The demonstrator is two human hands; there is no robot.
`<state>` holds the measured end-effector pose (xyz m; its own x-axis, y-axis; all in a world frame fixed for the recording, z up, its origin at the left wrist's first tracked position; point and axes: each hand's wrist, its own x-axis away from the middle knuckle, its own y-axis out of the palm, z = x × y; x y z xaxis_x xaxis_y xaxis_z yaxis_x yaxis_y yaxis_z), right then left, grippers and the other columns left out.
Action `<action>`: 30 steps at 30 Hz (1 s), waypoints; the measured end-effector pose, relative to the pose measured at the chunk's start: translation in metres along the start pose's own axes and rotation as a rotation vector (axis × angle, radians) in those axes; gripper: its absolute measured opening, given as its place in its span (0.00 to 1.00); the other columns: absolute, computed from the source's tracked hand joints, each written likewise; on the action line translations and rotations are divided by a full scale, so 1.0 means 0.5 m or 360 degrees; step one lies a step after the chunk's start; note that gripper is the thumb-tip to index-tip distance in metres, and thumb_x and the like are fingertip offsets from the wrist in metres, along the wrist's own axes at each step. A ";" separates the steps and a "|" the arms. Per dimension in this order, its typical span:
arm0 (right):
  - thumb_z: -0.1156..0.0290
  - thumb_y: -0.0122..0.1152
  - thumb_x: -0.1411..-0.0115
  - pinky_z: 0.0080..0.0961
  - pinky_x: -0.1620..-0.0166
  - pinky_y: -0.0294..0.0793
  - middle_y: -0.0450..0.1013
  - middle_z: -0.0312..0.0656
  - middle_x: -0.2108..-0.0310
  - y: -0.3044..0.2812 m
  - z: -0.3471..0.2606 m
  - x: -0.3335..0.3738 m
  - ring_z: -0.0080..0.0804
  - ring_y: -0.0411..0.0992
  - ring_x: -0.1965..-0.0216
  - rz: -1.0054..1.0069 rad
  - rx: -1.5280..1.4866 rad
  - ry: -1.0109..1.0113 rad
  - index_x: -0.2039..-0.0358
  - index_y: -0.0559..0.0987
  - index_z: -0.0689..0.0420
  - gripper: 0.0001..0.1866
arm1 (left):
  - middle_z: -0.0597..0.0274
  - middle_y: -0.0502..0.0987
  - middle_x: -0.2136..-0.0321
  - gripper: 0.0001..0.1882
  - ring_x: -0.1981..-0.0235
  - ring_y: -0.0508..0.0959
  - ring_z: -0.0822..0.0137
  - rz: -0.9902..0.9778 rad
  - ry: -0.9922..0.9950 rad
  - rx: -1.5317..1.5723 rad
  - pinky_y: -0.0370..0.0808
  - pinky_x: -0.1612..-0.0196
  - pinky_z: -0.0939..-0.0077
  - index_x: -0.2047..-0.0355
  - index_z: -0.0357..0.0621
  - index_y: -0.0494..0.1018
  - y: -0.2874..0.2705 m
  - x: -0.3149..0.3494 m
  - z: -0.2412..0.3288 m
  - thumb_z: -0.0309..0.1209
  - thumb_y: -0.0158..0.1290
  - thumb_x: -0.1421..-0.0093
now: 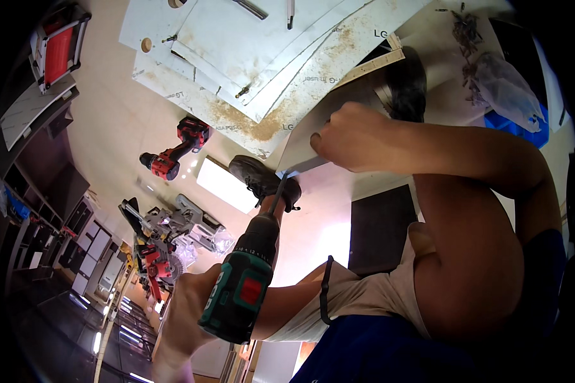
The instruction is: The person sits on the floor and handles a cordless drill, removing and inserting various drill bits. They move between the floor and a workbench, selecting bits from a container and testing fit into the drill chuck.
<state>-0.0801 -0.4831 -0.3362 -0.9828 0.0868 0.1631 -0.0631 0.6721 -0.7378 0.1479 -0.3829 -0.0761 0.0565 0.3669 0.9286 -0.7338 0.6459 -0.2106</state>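
My left hand point(195, 300) is wrapped round a green and black cordless drill point(239, 287) with a red patch on its side. A long, thin bit point(278, 199) runs from its chuck up to the near corner of a grey flat panel point(306, 137). Whether the tip has entered the panel cannot be made out. My right hand point(354, 137) is closed on the panel's edge, close to that corner, its fingertips partly hidden. Below the corner is my dark shoe point(255, 175); a black boot point(407, 86) stands beside the panel's far end.
White film-covered sheets point(204, 70) with sawdust and loose bits lie ahead. A red cordless drill point(176, 150) rests on the floor to the left, with a mitre saw point(166, 255) nearer me. Wooden strips point(377, 64), a clear plastic bag point(508, 89) and a blue container point(524, 131) are to the right.
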 end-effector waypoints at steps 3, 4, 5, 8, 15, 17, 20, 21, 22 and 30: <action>0.73 0.58 0.52 0.39 0.74 0.75 0.76 0.46 0.80 -0.019 0.006 0.000 0.44 0.78 0.75 -0.0069 -0.0014 -0.0001 0.72 0.79 0.61 0.07 | 0.54 0.76 0.81 0.16 0.81 0.73 0.74 -0.0034 -0.0068 0.0043 0.70 0.76 0.75 0.66 0.36 0.74 -0.020 -0.012 0.006 0.30 0.63 0.55; 0.73 0.58 0.51 0.39 0.74 0.75 0.76 0.46 0.80 -0.022 0.008 -0.001 0.45 0.78 0.75 -0.0081 -0.0023 -0.0003 0.72 0.79 0.61 0.07 | 0.52 0.77 0.83 0.19 0.80 0.74 0.77 -0.0067 -0.0121 0.0072 0.71 0.76 0.76 0.65 0.36 0.74 -0.028 -0.015 0.006 0.32 0.65 0.56; 0.73 0.58 0.51 0.39 0.74 0.75 0.76 0.46 0.79 -0.025 0.009 -0.002 0.45 0.78 0.75 -0.0093 -0.0031 -0.0006 0.72 0.79 0.61 0.07 | 0.53 0.77 0.82 0.19 0.79 0.74 0.78 -0.0069 -0.0119 0.0055 0.71 0.75 0.76 0.65 0.36 0.74 -0.033 -0.018 0.009 0.31 0.65 0.56; 0.73 0.58 0.51 0.39 0.74 0.74 0.76 0.46 0.80 -0.026 0.009 -0.005 0.46 0.78 0.75 -0.0123 -0.0037 -0.0016 0.72 0.78 0.61 0.07 | 0.55 0.78 0.81 0.19 0.78 0.74 0.78 -0.0079 -0.0085 0.0019 0.71 0.75 0.78 0.64 0.36 0.75 -0.042 -0.022 0.016 0.31 0.65 0.55; 0.72 0.59 0.52 0.39 0.75 0.74 0.75 0.46 0.81 -0.021 0.016 -0.007 0.46 0.77 0.76 -0.0013 -0.0037 -0.0017 0.74 0.78 0.60 0.06 | 0.56 0.78 0.82 0.18 0.79 0.74 0.79 -0.0117 -0.0133 -0.0030 0.70 0.76 0.80 0.66 0.35 0.74 -0.050 -0.028 0.029 0.32 0.65 0.56; 0.71 0.60 0.52 0.38 0.75 0.74 0.75 0.45 0.81 -0.028 0.020 -0.010 0.45 0.77 0.77 -0.0029 -0.0055 -0.0012 0.75 0.78 0.60 0.06 | 0.56 0.78 0.82 0.18 0.80 0.74 0.79 -0.0133 -0.0175 -0.0054 0.70 0.76 0.80 0.67 0.36 0.74 -0.056 -0.030 0.037 0.32 0.65 0.56; 0.70 0.61 0.52 0.38 0.74 0.74 0.75 0.45 0.81 -0.025 0.022 -0.013 0.44 0.77 0.76 -0.0009 -0.0050 -0.0020 0.76 0.78 0.59 0.06 | 0.56 0.77 0.83 0.19 0.81 0.74 0.78 -0.0164 -0.0175 -0.0087 0.69 0.76 0.79 0.67 0.36 0.74 -0.064 -0.031 0.037 0.33 0.66 0.56; 0.70 0.61 0.52 0.38 0.74 0.74 0.75 0.45 0.81 -0.023 0.022 -0.015 0.44 0.77 0.76 0.0005 -0.0043 -0.0025 0.76 0.78 0.59 0.06 | 0.56 0.77 0.84 0.19 0.81 0.74 0.78 -0.0145 -0.0114 -0.0105 0.69 0.77 0.79 0.67 0.36 0.74 -0.060 -0.032 0.037 0.33 0.66 0.56; 0.70 0.61 0.52 0.38 0.74 0.74 0.75 0.45 0.81 -0.023 0.022 -0.014 0.44 0.77 0.76 -0.0004 -0.0031 -0.0018 0.76 0.78 0.59 0.06 | 0.56 0.77 0.84 0.19 0.82 0.74 0.78 -0.0129 -0.0049 -0.0124 0.69 0.77 0.79 0.67 0.36 0.74 -0.059 -0.033 0.038 0.33 0.66 0.57; 0.70 0.62 0.52 0.37 0.73 0.74 0.74 0.44 0.82 -0.026 0.020 -0.015 0.44 0.77 0.76 -0.0033 -0.0015 -0.0010 0.76 0.78 0.59 0.06 | 0.55 0.76 0.84 0.20 0.83 0.77 0.72 -0.0109 -0.0056 -0.0171 0.71 0.77 0.77 0.67 0.37 0.74 -0.062 -0.037 0.039 0.34 0.66 0.58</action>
<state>-0.0738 -0.4998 -0.3344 -0.9823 0.0681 0.1744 -0.0820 0.6808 -0.7278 0.1567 -0.4227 -0.0808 0.0786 0.2972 0.9516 -0.6522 0.7372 -0.1764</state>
